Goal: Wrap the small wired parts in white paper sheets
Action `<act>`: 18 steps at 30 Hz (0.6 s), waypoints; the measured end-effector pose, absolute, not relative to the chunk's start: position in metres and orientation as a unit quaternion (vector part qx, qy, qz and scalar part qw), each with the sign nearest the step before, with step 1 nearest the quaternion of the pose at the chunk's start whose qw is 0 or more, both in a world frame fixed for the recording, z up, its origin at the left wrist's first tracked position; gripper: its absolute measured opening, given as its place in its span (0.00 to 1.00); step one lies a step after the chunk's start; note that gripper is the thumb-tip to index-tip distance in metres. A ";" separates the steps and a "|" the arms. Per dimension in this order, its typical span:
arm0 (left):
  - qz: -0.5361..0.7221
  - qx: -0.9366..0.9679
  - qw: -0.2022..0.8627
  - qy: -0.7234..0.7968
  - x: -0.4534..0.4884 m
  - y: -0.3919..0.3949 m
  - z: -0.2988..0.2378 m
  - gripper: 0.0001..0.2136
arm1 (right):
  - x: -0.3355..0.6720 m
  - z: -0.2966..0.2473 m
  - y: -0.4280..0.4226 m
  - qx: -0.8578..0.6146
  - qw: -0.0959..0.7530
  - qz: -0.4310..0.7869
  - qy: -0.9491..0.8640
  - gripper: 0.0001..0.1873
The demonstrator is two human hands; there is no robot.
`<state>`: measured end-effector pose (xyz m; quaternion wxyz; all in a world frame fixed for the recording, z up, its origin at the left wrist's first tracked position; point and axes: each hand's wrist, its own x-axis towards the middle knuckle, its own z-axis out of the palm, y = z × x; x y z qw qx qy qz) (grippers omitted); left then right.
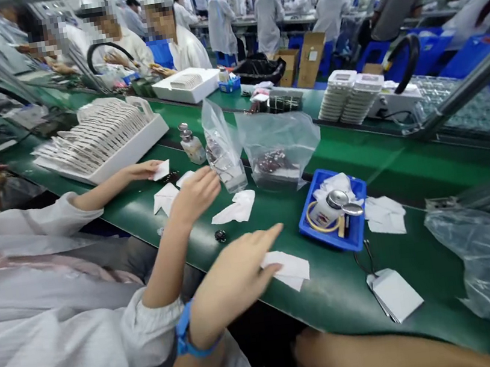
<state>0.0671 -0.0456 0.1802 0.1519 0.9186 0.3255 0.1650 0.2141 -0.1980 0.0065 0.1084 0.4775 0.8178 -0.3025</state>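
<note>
My left hand point(235, 279), with a blue wrist strap point(186, 331), reaches over the green bench with its fingers stretched out and thumb apart. Just beyond its thumb lies a white wipe point(292, 269); whether they touch, I cannot tell. A small black round part point(220, 235) sits on the bench to its left, and another crumpled white wipe point(236, 208) is farther back. My right hand point(311, 349) is low at the bench's front edge, dark and blurred, its fingers not readable. A blue tray point(308, 229) holds a pump-top bottle point(323, 214), wipes and a tan ring.
At left, a co-worker's hands point(145, 171) point(196, 195) work beside a white rack of thin plates point(130, 148). Clear bags point(224, 150) point(279, 136) of dark parts stand behind. White cards with cord point(397, 294) and a plastic bag point(488, 259) lie at right.
</note>
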 end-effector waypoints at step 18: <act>0.302 0.758 0.128 0.563 0.013 -0.012 0.059 0.16 | 0.219 0.019 -0.211 0.399 0.224 -0.171 0.873 0.11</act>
